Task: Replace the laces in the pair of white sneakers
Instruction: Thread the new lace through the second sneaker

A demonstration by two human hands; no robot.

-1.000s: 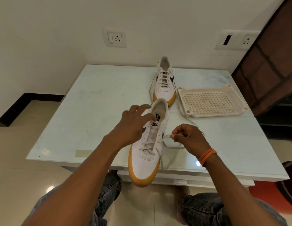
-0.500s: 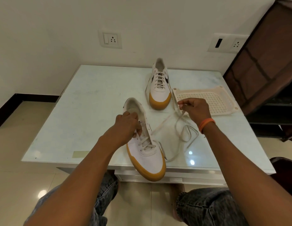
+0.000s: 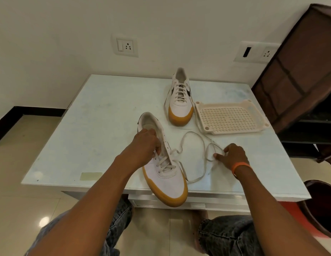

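No readable text on anything in view.

The far sneaker [image 3: 180, 100] carries a dark swoosh-shaped mark on each side of its upper, a logo without letters. A small dark tag sits at the top of its tongue, too small to make out. The near sneaker [image 3: 162, 161] shows only a dark sliver at its heel edge, and its tongue label is hidden under the left hand [image 3: 145, 145]. The yellowish sticker [image 3: 91, 176] on the table is blank.
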